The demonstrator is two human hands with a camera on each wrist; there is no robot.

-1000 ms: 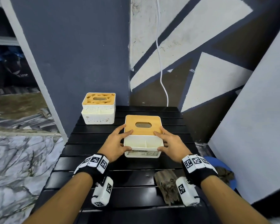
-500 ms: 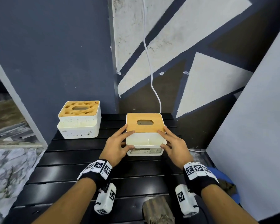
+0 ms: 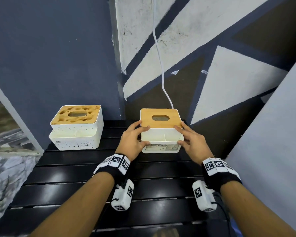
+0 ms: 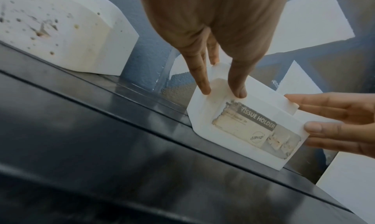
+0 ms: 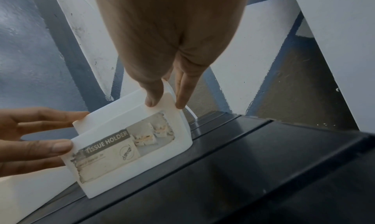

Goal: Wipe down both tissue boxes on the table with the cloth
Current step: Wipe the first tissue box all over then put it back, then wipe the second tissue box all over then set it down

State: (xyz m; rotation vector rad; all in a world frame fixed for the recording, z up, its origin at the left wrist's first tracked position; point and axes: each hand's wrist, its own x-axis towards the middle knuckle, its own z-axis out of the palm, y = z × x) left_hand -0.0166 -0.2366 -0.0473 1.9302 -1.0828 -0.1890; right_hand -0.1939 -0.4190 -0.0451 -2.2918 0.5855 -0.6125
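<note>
A clean white tissue box (image 3: pixel 161 120) with a smooth wooden lid stands at the back right of the black slatted table (image 3: pixel 75 177). My left hand (image 3: pixel 140 136) grips its left front corner and my right hand (image 3: pixel 179 135) grips its right front corner, thumbs on the front wall. The wrist views show its "TISSUE HOLDER" label (image 4: pixel 257 121) (image 5: pixel 107 145) between both thumbs. A second white tissue box (image 3: pixel 75 132), speckled and with a pitted, stained wooden lid, sits at the back left. A brownish cloth (image 3: pixel 166 233) just shows at the bottom edge.
A dark blue wall (image 3: pixel 58 57) rises right behind both boxes. A white cable (image 3: pixel 161 69) hangs down behind the clean box. A grey panel (image 3: pixel 272 142) stands close on the right. The table's left edge drops to a marble floor (image 3: pixel 7 177).
Both hands have carried the clean box away from me toward the back of the table, level with the stained box. The cloth has slipped to the bottom of the view.
</note>
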